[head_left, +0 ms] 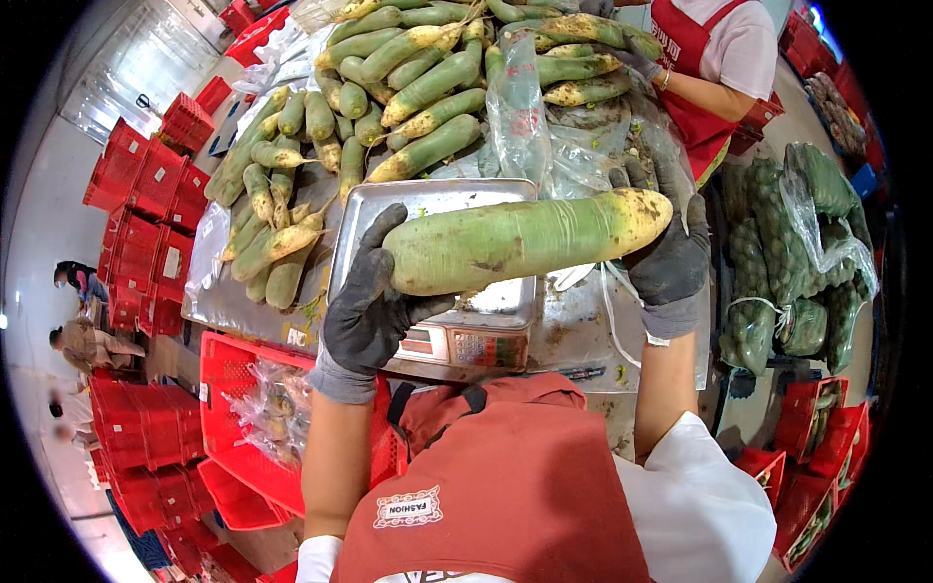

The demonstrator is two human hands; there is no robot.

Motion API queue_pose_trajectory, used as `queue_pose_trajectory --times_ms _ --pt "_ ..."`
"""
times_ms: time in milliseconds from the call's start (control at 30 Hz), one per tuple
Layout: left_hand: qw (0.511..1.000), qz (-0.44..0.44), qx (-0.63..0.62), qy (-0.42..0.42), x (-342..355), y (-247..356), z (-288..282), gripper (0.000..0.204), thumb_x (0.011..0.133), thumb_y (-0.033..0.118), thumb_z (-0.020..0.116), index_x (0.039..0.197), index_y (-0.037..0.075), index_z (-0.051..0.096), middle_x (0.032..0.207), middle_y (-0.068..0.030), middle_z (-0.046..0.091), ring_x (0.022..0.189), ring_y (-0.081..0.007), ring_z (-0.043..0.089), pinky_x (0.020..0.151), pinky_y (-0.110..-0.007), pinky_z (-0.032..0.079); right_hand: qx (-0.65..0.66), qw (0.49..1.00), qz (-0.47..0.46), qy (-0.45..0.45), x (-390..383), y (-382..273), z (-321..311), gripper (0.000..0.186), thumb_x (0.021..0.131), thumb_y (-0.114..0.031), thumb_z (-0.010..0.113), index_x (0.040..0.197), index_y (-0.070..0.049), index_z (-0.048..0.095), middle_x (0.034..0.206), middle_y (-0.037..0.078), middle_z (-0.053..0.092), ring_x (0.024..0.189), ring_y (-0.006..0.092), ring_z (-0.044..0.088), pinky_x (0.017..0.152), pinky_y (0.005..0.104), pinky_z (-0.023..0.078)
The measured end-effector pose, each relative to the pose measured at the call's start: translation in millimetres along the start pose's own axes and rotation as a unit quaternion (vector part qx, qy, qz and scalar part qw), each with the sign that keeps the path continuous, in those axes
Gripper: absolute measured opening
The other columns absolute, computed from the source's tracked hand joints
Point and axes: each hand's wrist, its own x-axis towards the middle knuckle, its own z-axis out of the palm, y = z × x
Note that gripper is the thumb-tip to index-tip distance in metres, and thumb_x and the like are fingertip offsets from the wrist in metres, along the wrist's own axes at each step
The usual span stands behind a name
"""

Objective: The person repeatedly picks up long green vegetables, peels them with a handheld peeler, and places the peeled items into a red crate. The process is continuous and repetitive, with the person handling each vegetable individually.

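A big green radish (pixel 525 240) with a yellowish end lies level between my two gloved hands, above a weighing scale (pixel 360 209). My left hand (pixel 374 296), in a dark grey glove, is closed around its blunt green end. At the yellow end, my right hand (pixel 671 253) presses against the radish with palm and thumb, its other fingers stretched upward. The scale's metal pan shows around the radish, and its keypad faces me. Beyond the scale, many green radishes (pixel 428 87) are heaped on the metal table (pixel 583 340).
Across the table at right, a co-worker in a red apron (pixel 685 49) reaches toward the heap. A clear plastic bag (pixel 520 117) lies beside the radishes. Below left stands a red crate (pixel 219 428) with bagged produce. Full green net sacks (pixel 792 253) stand at right; red crates (pixel 146 428) are stacked at left.
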Motion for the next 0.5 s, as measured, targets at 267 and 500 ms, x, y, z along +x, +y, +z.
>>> queue_pose_trajectory --times_ms 267,500 --pt "0.998 -0.029 -0.058 -0.005 -1.7 0.8 -13.5 0.056 0.087 0.041 0.047 0.13 0.009 0.03 0.122 -0.0141 0.044 0.099 -0.0299 0.056 0.065 -0.039 0.057 0.028 0.994 0.071 -0.082 -7.4 -3.6 0.5 0.062 0.089 -0.045 0.028 0.136 -0.006 0.023 0.139 0.015 0.027 0.126 0.0298 0.027 0.105 0.0439 0.016" --pt "0.991 -0.044 -0.092 0.09 -5.9 -2.9 -10.4 0.067 0.082 0.061 0.035 0.113 0.003 0.048 0.08 -0.0153 0.061 0.052 -0.0238 0.058 0.037 -0.031 0.049 0.037 0.987 0.104 -0.12 -12.5 2.5 10.5 0.061 0.089 -0.045 0.031 0.136 -0.006 0.024 0.139 0.014 0.027 0.128 0.0275 0.025 0.106 0.043 0.012"
